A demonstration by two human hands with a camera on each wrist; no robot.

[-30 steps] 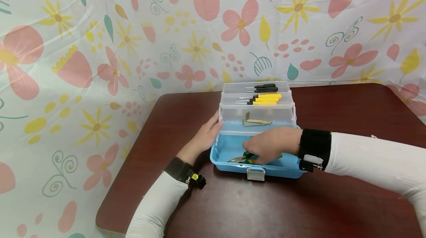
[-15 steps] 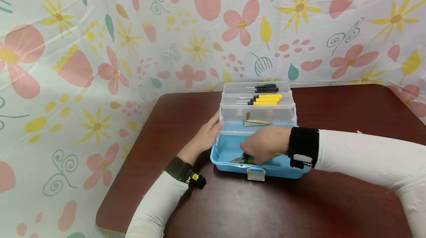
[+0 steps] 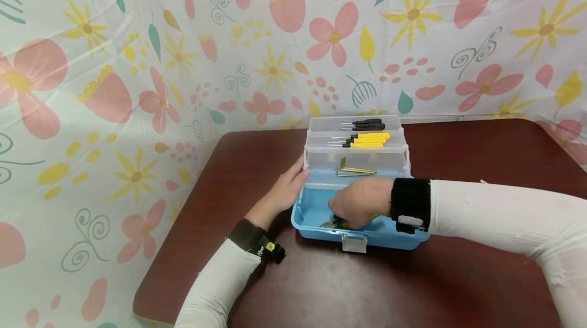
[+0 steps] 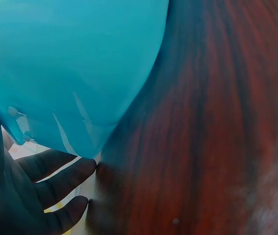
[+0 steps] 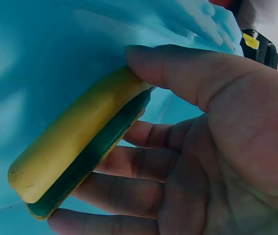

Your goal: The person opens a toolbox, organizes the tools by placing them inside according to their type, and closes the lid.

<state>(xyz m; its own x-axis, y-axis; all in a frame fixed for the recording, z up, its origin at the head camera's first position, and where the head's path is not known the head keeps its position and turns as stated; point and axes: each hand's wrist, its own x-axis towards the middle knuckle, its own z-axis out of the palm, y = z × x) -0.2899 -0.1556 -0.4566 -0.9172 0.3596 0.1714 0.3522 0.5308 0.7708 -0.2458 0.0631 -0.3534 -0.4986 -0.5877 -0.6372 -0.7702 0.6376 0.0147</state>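
My right hand (image 3: 361, 201) reaches down into the lower bin of a light-blue toolbox (image 3: 316, 234). It holds a pair of pliers (image 5: 75, 142) with yellow-and-green handles, the thumb on one side and the fingers on the other. In the head view the metal nose of the pliers (image 3: 329, 223) points left near the bin's front wall; the hand covers most of the handles. At the toolbox's left end, my left hand (image 3: 283, 193) rests against the side. Its fingers (image 4: 65, 181) lie nearly straight beside the blue wall in the left wrist view.
Clear stepped trays (image 3: 357, 157) rise behind the bin. They carry black-handled screwdrivers (image 3: 369, 124), yellow-handled screwdrivers (image 3: 371, 139) and brass-coloured hex keys (image 3: 357, 169). A pale latch (image 3: 354, 243) hangs at the front. Everything stands on a dark red-brown table (image 3: 321, 287) before a floral cloth (image 3: 257, 37).
My right hand and forearm have shifted a little left inside the bin, covering more of the pliers. The left hand has stayed at the toolbox's side.
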